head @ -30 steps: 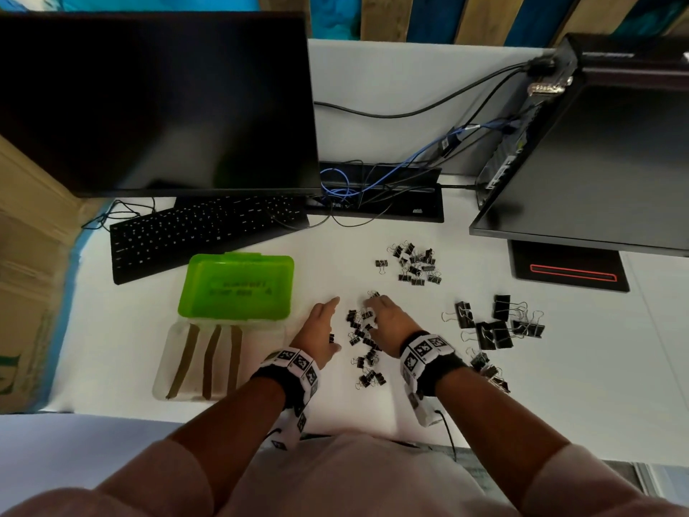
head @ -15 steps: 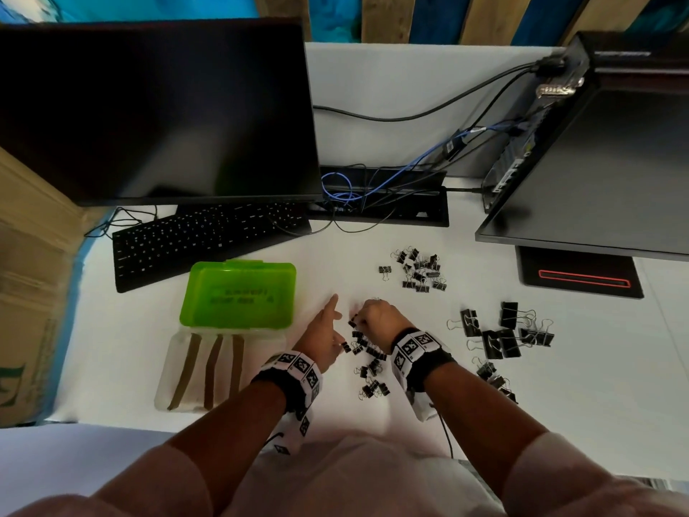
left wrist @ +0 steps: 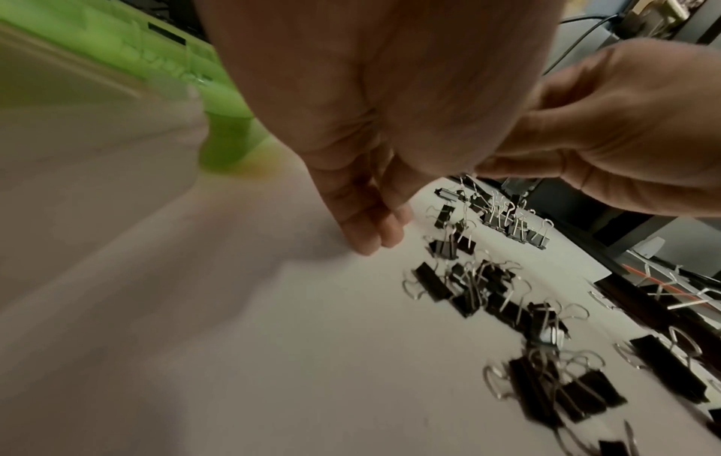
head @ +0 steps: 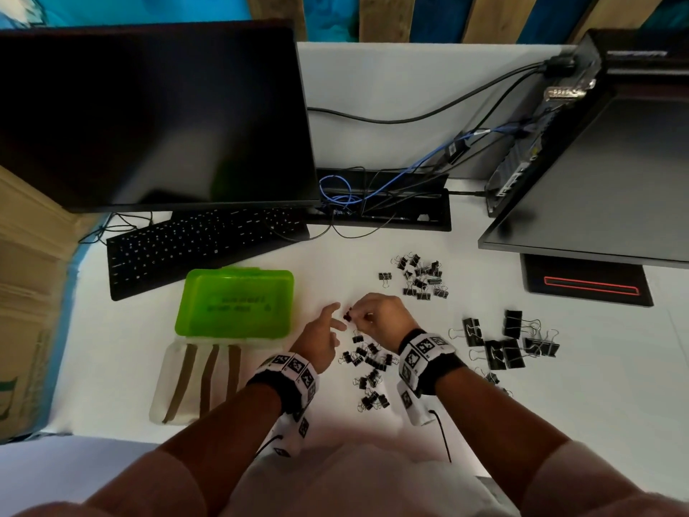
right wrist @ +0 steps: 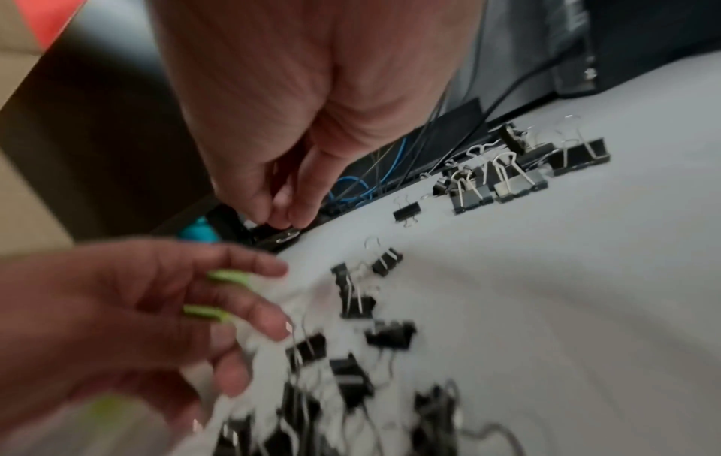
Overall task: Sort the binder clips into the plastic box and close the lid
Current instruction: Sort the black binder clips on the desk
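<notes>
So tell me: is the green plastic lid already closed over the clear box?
No, the green plastic lid lies open behind the clear box.

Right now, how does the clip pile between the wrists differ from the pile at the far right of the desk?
The near pile holds small clips; the right pile holds clearly larger ones. The near pile lies between the left hand and right hand, whose grip pinches a small clip above it; the right pile lies untouched. Both are black clips with wire handles, loose on the desk, none in the box.
</notes>
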The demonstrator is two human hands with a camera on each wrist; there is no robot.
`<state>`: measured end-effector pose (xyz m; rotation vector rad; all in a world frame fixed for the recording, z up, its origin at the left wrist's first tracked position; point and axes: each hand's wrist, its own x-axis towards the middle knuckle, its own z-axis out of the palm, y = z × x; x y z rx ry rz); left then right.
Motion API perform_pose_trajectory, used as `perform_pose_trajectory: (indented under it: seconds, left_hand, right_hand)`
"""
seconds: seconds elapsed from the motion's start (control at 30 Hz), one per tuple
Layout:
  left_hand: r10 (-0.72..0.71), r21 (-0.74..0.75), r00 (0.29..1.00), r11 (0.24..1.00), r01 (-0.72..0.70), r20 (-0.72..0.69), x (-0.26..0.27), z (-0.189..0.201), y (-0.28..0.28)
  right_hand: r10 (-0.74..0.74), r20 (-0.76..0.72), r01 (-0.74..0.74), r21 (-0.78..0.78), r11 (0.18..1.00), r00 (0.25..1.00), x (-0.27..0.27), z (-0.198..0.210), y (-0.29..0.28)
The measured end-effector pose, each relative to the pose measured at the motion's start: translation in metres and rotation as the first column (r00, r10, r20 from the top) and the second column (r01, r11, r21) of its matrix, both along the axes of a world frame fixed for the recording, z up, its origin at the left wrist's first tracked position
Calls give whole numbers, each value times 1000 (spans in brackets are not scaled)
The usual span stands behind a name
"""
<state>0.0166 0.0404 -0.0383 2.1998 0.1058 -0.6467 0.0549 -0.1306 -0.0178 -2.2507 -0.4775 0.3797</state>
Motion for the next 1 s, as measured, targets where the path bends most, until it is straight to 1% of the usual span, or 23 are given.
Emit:
perform_pose_trajectory:
  seconds: [0.07, 0.1, 0.17, 0.23, 0.27, 0.33, 0.4, 0.47, 0.53, 0.57, 0.6, 0.67, 0.7, 0.77, 0.83, 0.9, 0.93, 0.97, 1.0]
  left_hand:
    - [-3, 6, 1000, 1000, 3, -1, 8, -2, -2]
    - [-19, 20, 1000, 1000, 19, 12, 12, -2, -5]
    - [-96, 64, 995, 994, 93, 39, 21, -1, -12]
    - [-223, 72, 975, 973, 221, 19, 28, 2, -22]
    - [-291, 77, 957, 954, 291, 0, 31, 5, -27]
    - [-430, 133, 901, 891, 433, -52, 33, 12, -38]
    - [-557, 237, 825, 793, 561, -92, 31, 13, -44]
    - [-639, 311, 761, 705, 638, -114, 27, 11, -43]
    - [-679, 336, 726, 663, 669, -108, 23, 9, -39]
    - [-690, 343, 717, 652, 676, -101, 20, 9, -37]
    - [-694, 350, 714, 648, 676, -94, 16, 9, -35]
    - [-687, 348, 723, 662, 664, -71, 7, 11, -33]
    - [-683, 339, 728, 672, 658, -58, 2, 11, -32]
    - [-686, 339, 726, 675, 656, -40, -9, 9, -30]
    - [-705, 376, 708, 646, 664, -42, -20, 7, -28]
    - [-718, 418, 694, 618, 666, -45, -30, 3, -29]
    - [-711, 428, 702, 623, 655, -40, -34, 1, -31]
    - [-691, 427, 722, 644, 635, -31, -37, -1, -32]
    - [-660, 413, 752, 681, 605, -13, -40, -3, -33]
  right_hand:
    - [-117, 18, 115, 104, 988, 993, 4, 7, -10]
    - [-155, 27, 152, 95, 984, 988, 8, 9, -18]
    - [-198, 66, 199, -10, 980, 978, 16, 5, -37]
    - [-249, 110, 262, -126, 957, 962, 24, -2, -56]
    - [-280, 119, 297, -159, 942, 953, 28, -8, -63]
    - [-310, 81, 320, -200, 926, 947, 31, -13, -72]
    - [-269, 19, 264, -257, 929, 963, 28, -16, -74]
    - [-227, 31, 226, -300, 927, 973, 20, -15, -75]
    - [-165, 69, 178, -295, 939, 984, 10, -12, -72]
    - [-101, 51, 112, -289, 951, 994, 5, -8, -69]
    - [-31, -8, 27, -276, 961, 999, 0, -5, -65]
    - [66, -196, -111, -225, 968, 978, -11, 1, -56]
    - [86, -281, -148, -209, 967, 956, -16, 3, -53]
    - [110, -371, -212, -247, 946, 922, -29, 5, -50]
    - [142, -398, -283, -322, 904, 906, -46, 6, -47]
    - [166, -398, -317, -353, 880, 902, -61, 2, -44]
    - [175, -386, -325, -366, 872, 906, -66, -1, -41]
    - [178, -364, -320, -379, 868, 914, -71, -5, -39]
    - [168, -334, -297, -385, 874, 927, -73, -9, -37]
